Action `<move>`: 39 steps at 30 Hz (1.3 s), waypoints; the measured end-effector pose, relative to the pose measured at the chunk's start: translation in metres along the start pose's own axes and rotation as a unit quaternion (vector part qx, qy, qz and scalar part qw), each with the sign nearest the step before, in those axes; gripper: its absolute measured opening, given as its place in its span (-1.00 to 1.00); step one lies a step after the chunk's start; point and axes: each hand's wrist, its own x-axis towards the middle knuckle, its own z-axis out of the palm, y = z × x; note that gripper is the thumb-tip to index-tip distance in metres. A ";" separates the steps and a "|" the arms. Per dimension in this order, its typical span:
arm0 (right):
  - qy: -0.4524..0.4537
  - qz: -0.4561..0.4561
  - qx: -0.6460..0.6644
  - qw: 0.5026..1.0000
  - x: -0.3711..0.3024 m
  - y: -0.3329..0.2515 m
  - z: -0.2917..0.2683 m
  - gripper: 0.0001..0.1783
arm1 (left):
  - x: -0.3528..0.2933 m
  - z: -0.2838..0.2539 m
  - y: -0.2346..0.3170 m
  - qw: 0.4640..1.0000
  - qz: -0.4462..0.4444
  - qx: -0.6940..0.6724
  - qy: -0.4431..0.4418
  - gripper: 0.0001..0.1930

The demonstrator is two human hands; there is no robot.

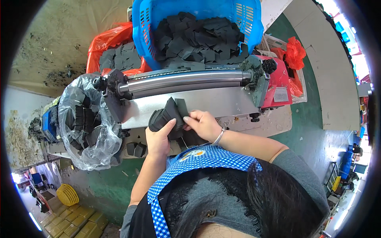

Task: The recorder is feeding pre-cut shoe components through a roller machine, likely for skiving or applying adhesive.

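My left hand (158,139) is closed around a stack of thin black sheet pieces (162,116), which fans out above the thumb. With thumb and fingers, my right hand (205,126) pinches a single black piece (181,106) at the right side of that stack. Both hands are in front of a machine with a long steel roller (186,81) and a flat metal plate (214,103). The stack overlaps the plate's near edge in the view. What the pieces are made of, I cannot tell.
Behind the roller stands a blue basket (137,33) with many black pieces (198,37). A red bag (93,51) of similar pieces is beside it. Left of the machine, a clear plastic bag (105,148) holds more pieces. The machine's red end housing (278,81) is at right.
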 end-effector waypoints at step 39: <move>0.103 0.217 0.181 0.954 0.035 -0.016 -0.035 -0.69 | 0.023 0.003 -0.016 0.995 0.048 -0.036 0.081 -0.74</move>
